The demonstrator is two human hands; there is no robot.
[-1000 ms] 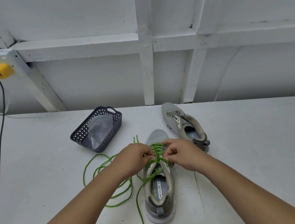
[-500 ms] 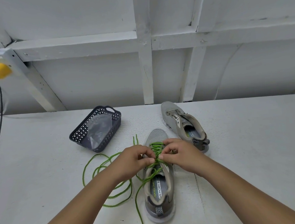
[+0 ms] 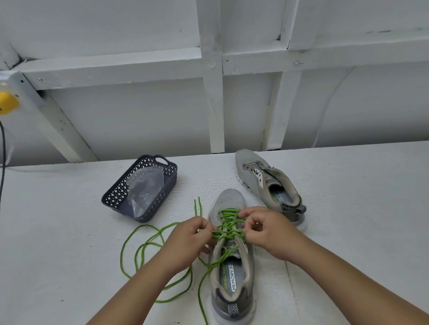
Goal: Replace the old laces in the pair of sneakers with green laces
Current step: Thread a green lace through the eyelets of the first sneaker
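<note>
Two hands work at the middle of the white table [image 3: 59, 225], bare surface wide on each side. The left hand [image 3: 186, 237] and right hand [image 3: 267, 231] each pinch the green lace [image 3: 227, 224] crisscrossing the near grey sneaker [image 3: 232, 271], loose lengths looping leftward.

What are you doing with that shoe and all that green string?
A person is putting a green lace into the near grey sneaker on the white table. The left hand and the right hand each pinch the lace at the sides of the eyelets, where several rows are already crossed. Loose green lace loops lie to the left. The other sneaker sits behind with no lace in it yet. A dark basket holds a clear plastic bag.
</note>
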